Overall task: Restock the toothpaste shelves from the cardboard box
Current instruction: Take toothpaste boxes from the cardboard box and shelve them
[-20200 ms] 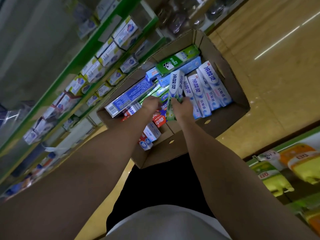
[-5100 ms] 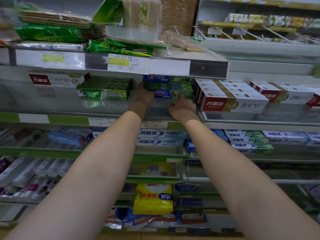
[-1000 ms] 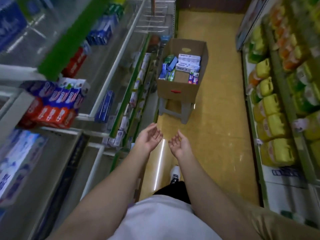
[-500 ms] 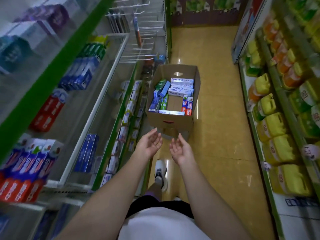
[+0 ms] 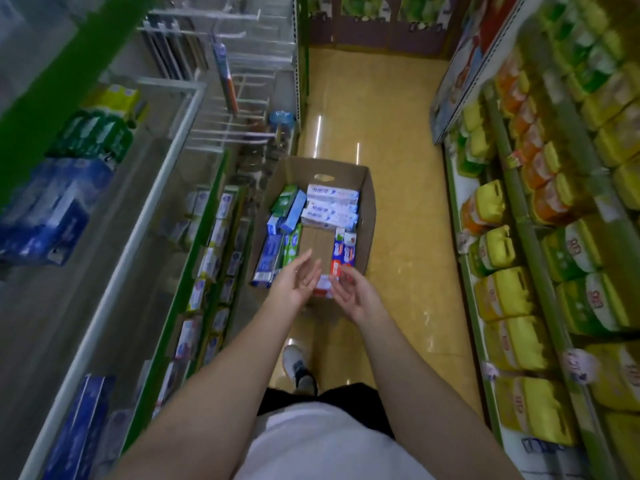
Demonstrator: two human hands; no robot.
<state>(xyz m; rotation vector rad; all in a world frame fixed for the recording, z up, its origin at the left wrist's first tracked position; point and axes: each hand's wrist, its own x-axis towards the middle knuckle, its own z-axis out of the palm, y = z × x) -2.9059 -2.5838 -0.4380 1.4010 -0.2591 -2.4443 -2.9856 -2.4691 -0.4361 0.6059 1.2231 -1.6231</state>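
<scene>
- The cardboard box (image 5: 367,216) sits on the aisle floor (image 5: 408,258) ahead of you, toothpaste cartons (image 5: 330,209) lying inside.
- Your left hand (image 5: 298,282) and right hand (image 5: 351,294) hover over its near edge, fingers spread, holding nothing.
- Toothpaste shelves (image 5: 207,237) run along your left.

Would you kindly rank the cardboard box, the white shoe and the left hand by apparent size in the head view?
1. cardboard box, clearly largest.
2. left hand.
3. white shoe, partly hidden; the hand is nearer the camera, so their order is unsure.

Left hand (image 5: 298,282) and right hand (image 5: 353,295) hover empty-palmed over the cardboard box (image 5: 369,216) of toothpaste cartons (image 5: 330,206).
</scene>
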